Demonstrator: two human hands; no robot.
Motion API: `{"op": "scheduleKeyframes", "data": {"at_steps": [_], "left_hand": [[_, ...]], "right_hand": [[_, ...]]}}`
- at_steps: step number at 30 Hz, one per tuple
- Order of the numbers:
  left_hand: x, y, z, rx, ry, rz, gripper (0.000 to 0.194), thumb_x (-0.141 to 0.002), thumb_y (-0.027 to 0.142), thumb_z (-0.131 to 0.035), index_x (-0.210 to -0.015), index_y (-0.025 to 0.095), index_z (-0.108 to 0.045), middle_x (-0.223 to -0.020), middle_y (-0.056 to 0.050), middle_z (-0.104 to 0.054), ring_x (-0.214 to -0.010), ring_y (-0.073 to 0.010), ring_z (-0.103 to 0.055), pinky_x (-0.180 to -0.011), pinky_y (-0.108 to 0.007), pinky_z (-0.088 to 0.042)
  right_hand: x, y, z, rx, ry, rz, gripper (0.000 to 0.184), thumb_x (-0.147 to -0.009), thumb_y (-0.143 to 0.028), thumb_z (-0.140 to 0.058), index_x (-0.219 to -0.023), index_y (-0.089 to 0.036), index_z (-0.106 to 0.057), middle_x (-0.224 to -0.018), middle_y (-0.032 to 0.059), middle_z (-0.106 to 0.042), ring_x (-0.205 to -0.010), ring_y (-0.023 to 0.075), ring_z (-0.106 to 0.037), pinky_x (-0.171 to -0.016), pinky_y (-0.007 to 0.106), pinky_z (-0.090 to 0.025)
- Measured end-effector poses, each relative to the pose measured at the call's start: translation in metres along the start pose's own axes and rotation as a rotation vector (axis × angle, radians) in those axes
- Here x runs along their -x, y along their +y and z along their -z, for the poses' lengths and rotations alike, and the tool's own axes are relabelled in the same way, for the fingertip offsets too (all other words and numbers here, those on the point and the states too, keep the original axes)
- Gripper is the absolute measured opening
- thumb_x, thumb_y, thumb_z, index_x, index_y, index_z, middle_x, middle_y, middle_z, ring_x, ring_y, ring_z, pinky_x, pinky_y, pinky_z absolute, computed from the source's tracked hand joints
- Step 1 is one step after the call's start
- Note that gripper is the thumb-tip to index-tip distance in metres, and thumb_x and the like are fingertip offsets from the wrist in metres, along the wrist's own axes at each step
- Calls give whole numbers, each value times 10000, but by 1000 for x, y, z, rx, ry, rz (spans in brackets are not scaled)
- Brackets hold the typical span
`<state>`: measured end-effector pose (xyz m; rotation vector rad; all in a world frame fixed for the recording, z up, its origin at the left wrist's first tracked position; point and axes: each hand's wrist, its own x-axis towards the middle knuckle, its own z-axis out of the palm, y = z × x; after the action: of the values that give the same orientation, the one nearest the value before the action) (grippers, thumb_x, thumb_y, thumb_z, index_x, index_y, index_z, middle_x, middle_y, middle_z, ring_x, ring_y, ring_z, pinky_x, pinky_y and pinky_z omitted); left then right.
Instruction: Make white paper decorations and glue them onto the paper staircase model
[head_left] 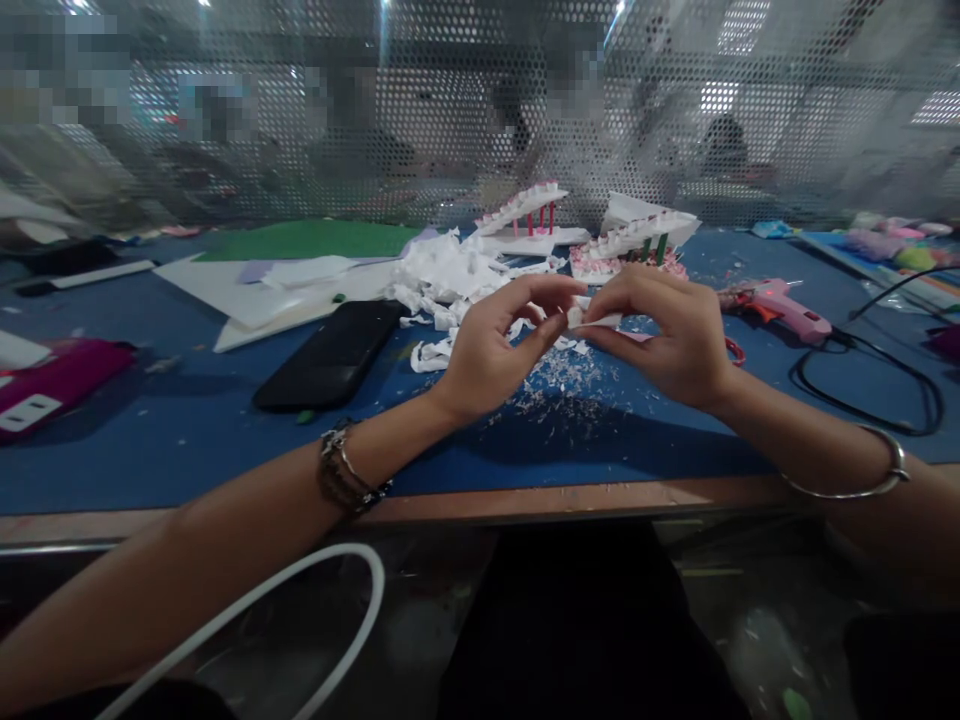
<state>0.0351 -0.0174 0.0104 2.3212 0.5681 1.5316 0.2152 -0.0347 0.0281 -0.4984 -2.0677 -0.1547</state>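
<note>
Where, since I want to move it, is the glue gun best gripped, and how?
Probably by its handle, coming from the right: the glue gun lies with the handle slanting rightward and its front end pointing left. Mind the black cable.

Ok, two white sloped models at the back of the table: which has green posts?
The right model, just beyond the right hand: it shows green posts, while the left model has pinkish-red posts.
</note>
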Motion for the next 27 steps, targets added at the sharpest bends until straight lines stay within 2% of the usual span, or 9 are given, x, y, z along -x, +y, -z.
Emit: {"op": "scheduleKeyframes", "data": {"at_steps": [5,10,15,19,22,27], "left_hand": [[-1,-2,1,30,5,79,172,-826,309,-559,-903,169,-622,-827,-25,-641,-711,-89,-579,-610,-194,-468],[-2,0,1,12,20,24,153,-814,319,-570,-837,185,-641,-848,-42,-627,-768,-108,-577,-624,-216,-481],[-1,5,2,-39,8,-9,176,-828,313,-542,-892,205,-665,-907,-58,-644,-851,-135,-582,-719,-272,-512],[-2,6,4,-16,-68,-24,234,-800,361,-574,-941,198,-664,-937,-64,-640,-849,-132,-586,-685,-250,-519],[-4,4,6,4,-103,-50,231,-793,369,-586,-911,190,-671,-906,-61,-650,-811,-124,-592,-668,-243,-514],[-5,2,9,37,-128,-70,170,-788,330,-604,-848,189,-679,-851,-44,-666,-792,-123,-606,-721,-269,-510]], "right_hand": [[1,0,-1,-32,26,34,13,-792,-154,-588,-802,-158,-595,-748,9,-616,-711,94,-569,-664,242,-467],[3,1,0,-31,31,73,33,-798,-145,-577,-816,-159,-600,-772,17,-630,-755,106,-580,-686,254,-469],[2,-1,1,-10,31,-28,48,-805,-210,-575,-766,-184,-580,-732,7,-617,-702,116,-577,-654,273,-470],[1,-3,0,-28,35,-61,117,-784,-223,-601,-695,-179,-539,-681,0,-592,-650,109,-559,-597,261,-453],[-1,-4,1,-48,-2,-63,151,-781,-239,-609,-674,-166,-532,-658,4,-582,-609,95,-545,-554,241,-436],[-2,-2,4,-195,-76,-152,179,-744,-261,-649,-663,-154,-530,-634,-12,-578,-581,71,-537,-532,203,-442]]}}
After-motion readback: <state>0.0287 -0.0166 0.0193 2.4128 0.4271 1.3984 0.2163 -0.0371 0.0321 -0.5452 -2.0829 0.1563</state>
